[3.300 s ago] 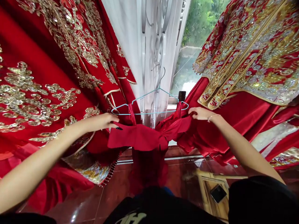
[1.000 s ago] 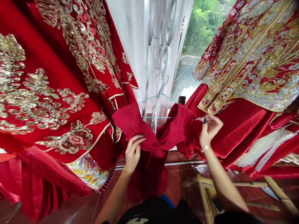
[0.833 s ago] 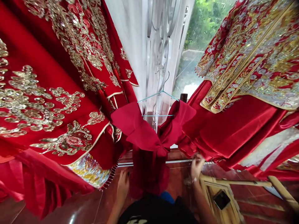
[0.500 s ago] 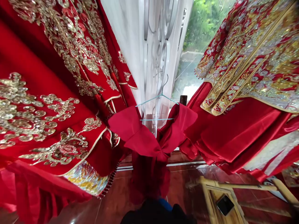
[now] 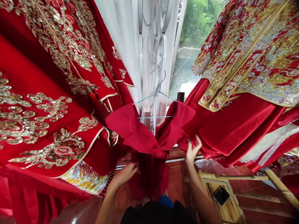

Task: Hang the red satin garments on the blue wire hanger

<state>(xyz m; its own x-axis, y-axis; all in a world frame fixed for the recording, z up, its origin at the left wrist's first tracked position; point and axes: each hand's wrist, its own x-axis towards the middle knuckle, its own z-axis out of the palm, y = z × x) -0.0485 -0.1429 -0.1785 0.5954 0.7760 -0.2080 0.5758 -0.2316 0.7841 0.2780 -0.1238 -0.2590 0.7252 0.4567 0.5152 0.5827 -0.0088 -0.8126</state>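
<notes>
A plain red dress (image 5: 140, 132) with a wide folded ruffle hangs on a light-blue wire hanger (image 5: 154, 94) in front of the window. My left hand (image 5: 126, 173) reaches up from below and touches the dress's dark red skirt (image 5: 151, 177); its fingertips are lost against the cloth. My right hand (image 5: 192, 150) is raised beside the right end of the ruffle, fingers apart and pointing up, holding nothing. It is close to the edge of the red satin hanging there.
Heavy red garments with gold embroidery hang close on the left (image 5: 46, 109) and right (image 5: 252, 56). A white curtain (image 5: 126, 46) and a window (image 5: 196, 28) are behind. A bamboo stool (image 5: 210, 179) with a phone (image 5: 220, 195) stands on the red tiled floor (image 5: 176, 183).
Both hands dropped away from the ruffle and left the view half a second ago. They have come back up, the left to the skirt and the right beside the ruffle.
</notes>
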